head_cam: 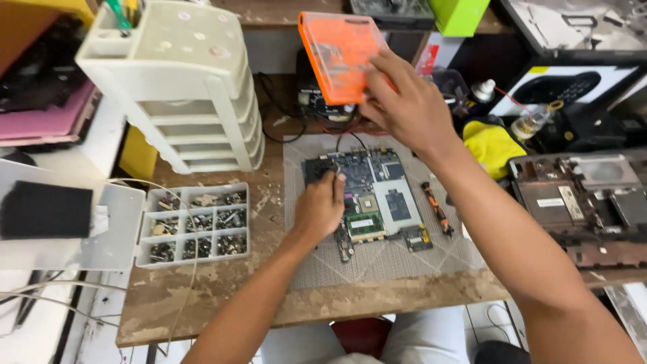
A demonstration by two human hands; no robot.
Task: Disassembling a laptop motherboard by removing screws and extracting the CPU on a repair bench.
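A laptop circuit board [367,195] is lying flat at the middle of a grey work mat [404,259], and every place here is given from that board. The left hand [320,209] is resting on the board's near left part, fingers curled and pinching at something small by its upper left corner; what they are pinching is too small to tell. Beyond the board, the right hand [408,101] is gripping an orange plastic case [340,54] by its lower edge and holding it tilted in the air. The step in hand appears to be picking a tool bit for work on the board; the next move probably calls for setting the case down level and opening it. Right of the board an orange-handled screwdriver [437,209] is lying on the mat. Left of the board a compartmented screw tray [195,226] and a white drawer stack [182,87] are standing on a worn wooden bench [202,296]; further right, an opened laptop shell [586,202] and a yellow cloth [492,145] are crowding the workshop surface.
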